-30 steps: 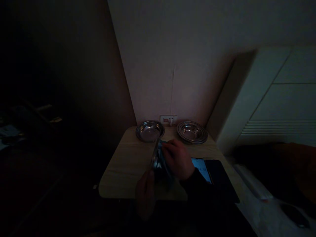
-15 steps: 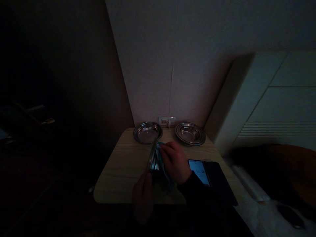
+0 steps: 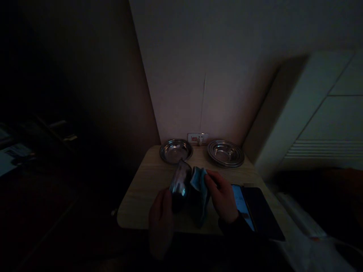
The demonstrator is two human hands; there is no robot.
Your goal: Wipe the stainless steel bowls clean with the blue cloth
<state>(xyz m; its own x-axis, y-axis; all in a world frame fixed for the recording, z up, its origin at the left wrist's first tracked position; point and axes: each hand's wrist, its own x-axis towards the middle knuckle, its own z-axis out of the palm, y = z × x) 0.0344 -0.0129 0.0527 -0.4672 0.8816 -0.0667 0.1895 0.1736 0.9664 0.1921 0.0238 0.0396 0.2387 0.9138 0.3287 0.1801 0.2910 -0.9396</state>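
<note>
My left hand (image 3: 161, 219) grips the near left edge of a shiny metal bowl (image 3: 180, 183), which is tilted up on its side above the table. In my right hand (image 3: 222, 194) a blue-green cloth (image 3: 200, 185) is pinched, its loose end hanging down. The cloth is just right of the bowl, with a small gap at the top; lower down it is too dark to tell whether they touch. Behind them, one steel dish (image 3: 176, 151) rests at the table's back left, and a stack of steel dishes (image 3: 225, 153) at the back right.
The small wooden table (image 3: 141, 189) has rounded corners and stands against the wall. A lit phone (image 3: 242, 206) in an opened dark cover (image 3: 262, 211) lies at its right side. Above the back edge is a wall socket (image 3: 197, 139). The room is very dim.
The cloth has come away from the bowl's inner face toward the right with my right hand. The bowl has turned in my left hand. The whole view has shifted slightly.
</note>
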